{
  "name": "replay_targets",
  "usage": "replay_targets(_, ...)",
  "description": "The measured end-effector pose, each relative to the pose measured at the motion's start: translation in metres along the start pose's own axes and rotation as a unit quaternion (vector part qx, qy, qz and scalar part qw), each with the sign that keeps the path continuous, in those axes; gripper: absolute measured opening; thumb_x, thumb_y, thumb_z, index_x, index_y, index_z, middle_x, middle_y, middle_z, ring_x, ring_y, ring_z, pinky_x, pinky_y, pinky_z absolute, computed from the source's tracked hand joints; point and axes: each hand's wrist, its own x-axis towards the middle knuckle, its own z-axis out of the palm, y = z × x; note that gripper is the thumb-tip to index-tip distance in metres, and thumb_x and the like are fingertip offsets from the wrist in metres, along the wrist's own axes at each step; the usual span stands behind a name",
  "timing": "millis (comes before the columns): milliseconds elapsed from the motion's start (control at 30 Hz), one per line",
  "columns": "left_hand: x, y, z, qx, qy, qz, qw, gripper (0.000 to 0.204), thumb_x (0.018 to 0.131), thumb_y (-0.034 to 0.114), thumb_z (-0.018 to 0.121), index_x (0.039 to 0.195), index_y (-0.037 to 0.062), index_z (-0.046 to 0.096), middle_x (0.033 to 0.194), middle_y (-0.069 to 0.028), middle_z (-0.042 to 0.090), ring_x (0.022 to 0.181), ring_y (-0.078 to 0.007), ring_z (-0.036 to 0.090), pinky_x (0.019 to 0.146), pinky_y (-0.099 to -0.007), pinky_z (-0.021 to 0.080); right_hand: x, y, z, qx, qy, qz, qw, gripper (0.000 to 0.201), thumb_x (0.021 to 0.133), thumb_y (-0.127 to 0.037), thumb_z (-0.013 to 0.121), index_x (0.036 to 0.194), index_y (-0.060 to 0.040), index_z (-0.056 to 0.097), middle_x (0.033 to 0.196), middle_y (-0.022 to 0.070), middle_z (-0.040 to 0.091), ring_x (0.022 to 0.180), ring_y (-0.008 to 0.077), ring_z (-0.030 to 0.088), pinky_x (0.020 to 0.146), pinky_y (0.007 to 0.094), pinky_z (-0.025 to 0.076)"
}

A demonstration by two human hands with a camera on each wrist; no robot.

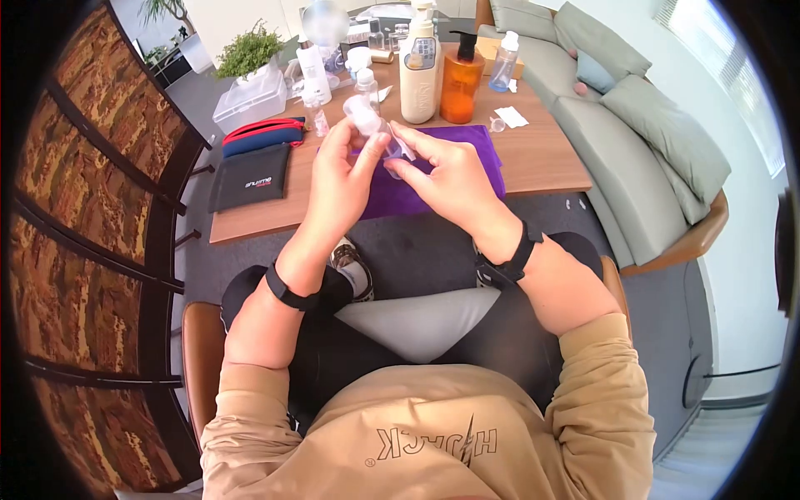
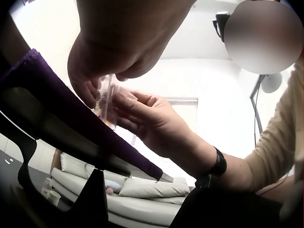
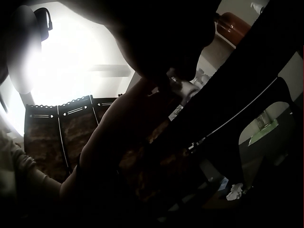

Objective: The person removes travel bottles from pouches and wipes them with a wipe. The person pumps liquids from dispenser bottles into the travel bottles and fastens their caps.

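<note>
Above the purple cloth [image 1: 487,158], both hands meet at a small clear bottle [image 1: 392,158] with a whitish translucent cap. My left hand [image 1: 346,171] grips it from the left, thumb and fingers around its upper part, the cap sticking up past the fingertips. From the other side my right hand [image 1: 450,171] pinches the bottle's lower part between thumb and fingers. A thin white piece [image 1: 406,148] shows by the right fingers against the bottle. In the left wrist view the clear bottle [image 2: 107,102] stands tilted between both hands, partly covered by fingers.
Behind the hands stand a cream pump bottle [image 1: 419,83], an orange pump bottle [image 1: 461,87] and several small bottles. A black pouch [image 1: 250,179] and a red-blue case [image 1: 262,136] lie left, near a clear plastic box [image 1: 250,102]. White paper [image 1: 511,117] lies right.
</note>
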Motion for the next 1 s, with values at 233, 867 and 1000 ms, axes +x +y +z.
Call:
replay_targets(233, -0.010, 0.007, -0.013, -0.009, -0.090, -0.040, 0.995, 0.049, 0.115, 0.007, 0.069, 0.162, 0.0016, 0.058, 0.134, -0.0117, 0.066, 0.121, -0.0199, 0.068, 0.100, -0.0371, 0.058, -0.004, 0.003, 0.014, -0.011, 0.002, -0.059, 0.998, 0.067, 0.105, 0.001, 0.079, 0.169, -0.0062, 0.059, 0.155, 0.0199, 0.075, 0.134, 0.0234, 0.078, 0.110, 0.0365, 0.064)
replay_targets(867, -0.018, 0.008, -0.011, -0.053, -0.096, -0.023, 0.994, 0.074, 0.113, 0.007, 0.071, 0.176, 0.0070, 0.032, 0.145, -0.0093, 0.063, 0.114, -0.0131, 0.067, 0.093, -0.0294, 0.058, -0.003, -0.002, 0.019, -0.118, -0.017, -0.186, 0.975, 0.081, 0.097, 0.014, 0.058, 0.175, -0.0034, 0.047, 0.179, 0.0265, 0.046, 0.164, 0.0405, 0.050, 0.130, 0.0478, 0.051)
replay_targets(1000, -0.012, 0.007, -0.023, -0.195, -0.105, -0.077, 0.972, 0.072, 0.114, 0.018, 0.062, 0.176, 0.0089, 0.028, 0.150, -0.0086, 0.061, 0.126, -0.0146, 0.059, 0.103, -0.0330, 0.052, -0.002, -0.003, 0.019, -0.127, -0.058, -0.198, 0.970, 0.085, 0.093, 0.015, 0.058, 0.175, -0.0047, 0.049, 0.180, 0.0221, 0.047, 0.167, 0.0369, 0.047, 0.132, 0.0462, 0.050)
